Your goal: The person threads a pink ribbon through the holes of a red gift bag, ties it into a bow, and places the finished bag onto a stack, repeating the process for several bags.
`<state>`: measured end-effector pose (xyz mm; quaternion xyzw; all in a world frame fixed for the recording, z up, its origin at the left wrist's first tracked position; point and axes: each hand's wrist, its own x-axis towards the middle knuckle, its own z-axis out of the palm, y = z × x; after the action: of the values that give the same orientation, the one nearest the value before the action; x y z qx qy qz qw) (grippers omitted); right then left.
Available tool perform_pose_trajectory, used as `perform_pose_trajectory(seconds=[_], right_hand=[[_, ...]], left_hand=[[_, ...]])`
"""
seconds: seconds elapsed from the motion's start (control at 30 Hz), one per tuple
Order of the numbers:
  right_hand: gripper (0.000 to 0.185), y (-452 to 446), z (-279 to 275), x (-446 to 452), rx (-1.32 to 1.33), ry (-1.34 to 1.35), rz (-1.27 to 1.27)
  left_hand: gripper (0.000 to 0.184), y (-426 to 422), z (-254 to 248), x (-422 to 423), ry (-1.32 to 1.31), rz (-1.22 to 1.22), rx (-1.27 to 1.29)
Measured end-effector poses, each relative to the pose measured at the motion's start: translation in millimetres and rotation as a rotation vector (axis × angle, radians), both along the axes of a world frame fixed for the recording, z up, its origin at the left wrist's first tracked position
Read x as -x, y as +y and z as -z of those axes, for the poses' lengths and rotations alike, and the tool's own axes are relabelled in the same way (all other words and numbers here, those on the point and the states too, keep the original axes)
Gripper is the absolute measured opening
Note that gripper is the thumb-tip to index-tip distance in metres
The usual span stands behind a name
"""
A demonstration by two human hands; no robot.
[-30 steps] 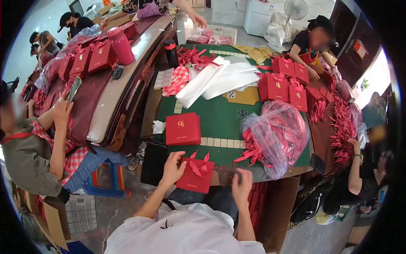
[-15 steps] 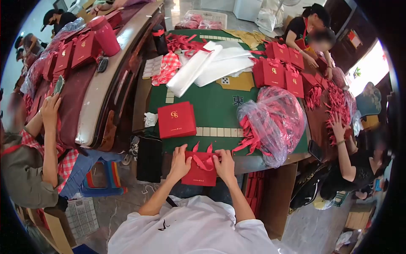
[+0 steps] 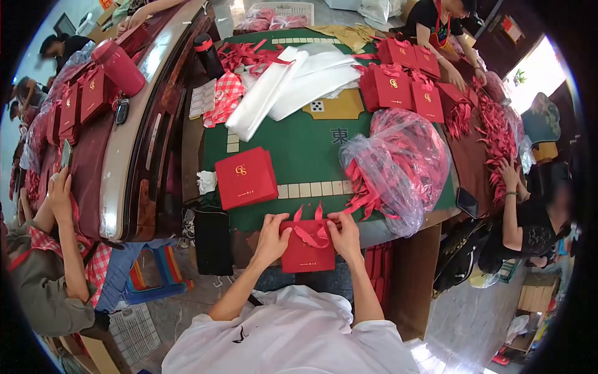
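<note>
A red paper gift bag (image 3: 308, 257) with ribbon handles is held at the front edge of the green table, over my lap. My left hand (image 3: 273, 240) grips its upper left corner, thumb on the front. On the upper right corner, my right hand (image 3: 344, 235) closes in the same way. One ribbon loop (image 3: 313, 235) droops across the bag's front, and two ribbon ends stand up behind its top edge. Just beyond my left hand lies a stack of flat red bags (image 3: 246, 177) with gold lettering. Beyond my right hand sits a clear plastic sack of red ribbons (image 3: 398, 171).
White plastic sheets (image 3: 268, 93) and loose red ribbons (image 3: 252, 57) lie farther back on the green table (image 3: 299, 149). Finished-looking red bags (image 3: 392, 87) stand at back right. A black bottle (image 3: 208, 56) is at back left. Co-workers sit on both sides.
The view has shifted slightly, so the surroundings sit differently in frame. Both my hands keep their hold on the bag's top corners. The co-worker at back right has leaned and moved their hands.
</note>
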<state>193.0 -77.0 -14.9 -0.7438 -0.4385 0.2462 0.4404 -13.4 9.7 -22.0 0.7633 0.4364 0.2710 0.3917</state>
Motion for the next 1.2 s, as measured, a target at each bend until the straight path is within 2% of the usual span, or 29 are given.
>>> perform_pose_trajectory(seconds=[0.3,0.37,0.43,0.57,0.9,1.0,1.07,1.2], right_hand=[[0.015,-4,-7,6,0.041,-0.083,0.037],[0.015,-4,-5,9,0.005,-0.162,0.108],[0.015,-2,-13,9,0.021,-0.146,0.142],[0.014,17,-8,4,0.005,-0.191,0.182],[0.016,50,11,11,0.041,-0.274,0.166],[0.015,45,9,5,-0.026,-0.151,0.122],[0.013,40,7,2,0.003,0.036,0.098],[0.013,29,6,1,-0.026,0.131,0.102]], left_hand=[[0.035,3,8,-5,0.039,0.036,-0.019],[0.034,4,3,-6,0.053,0.037,-0.016],[0.032,7,-5,-8,0.158,0.043,-0.223],[0.031,14,-12,-25,0.184,0.04,-0.172],[0.025,25,0,-57,0.263,-0.019,-0.245],[0.024,29,5,-60,0.255,-0.025,-0.202],[0.023,29,8,-60,0.244,-0.026,-0.161],[0.015,27,4,-59,0.085,-0.06,-0.03]])
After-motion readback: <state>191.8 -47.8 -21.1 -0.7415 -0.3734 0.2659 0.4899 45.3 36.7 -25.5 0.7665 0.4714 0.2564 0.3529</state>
